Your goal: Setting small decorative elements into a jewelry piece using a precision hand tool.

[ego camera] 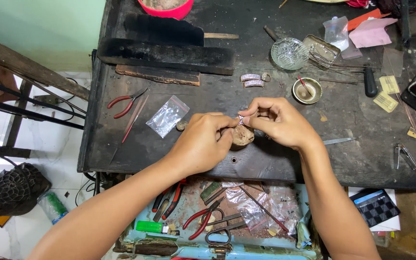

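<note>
Around our hands lie red-handled pliers [125, 102], a small clear bag [168, 115], two jewelled bands [252, 80], a glass dish [289, 53] and a brass bowl [307, 90]. The dark, worn bench [352, 159] stands over a tool-filled drawer [217, 219] and white floor tiles. Our left hand [201, 142] curls around a brownish lump [242, 136]; our right hand [273, 120] pinches a small ring [240, 119] just above it.

Free at 3 o'clock: bare workbench [352, 159] beyond the flat metal file [339, 141].
Blocked at 9: plastic bag [168, 115], red-handled pliers [125, 103].
Blocked at 12: two bracelets [252, 80], brass bowl [306, 90].
</note>
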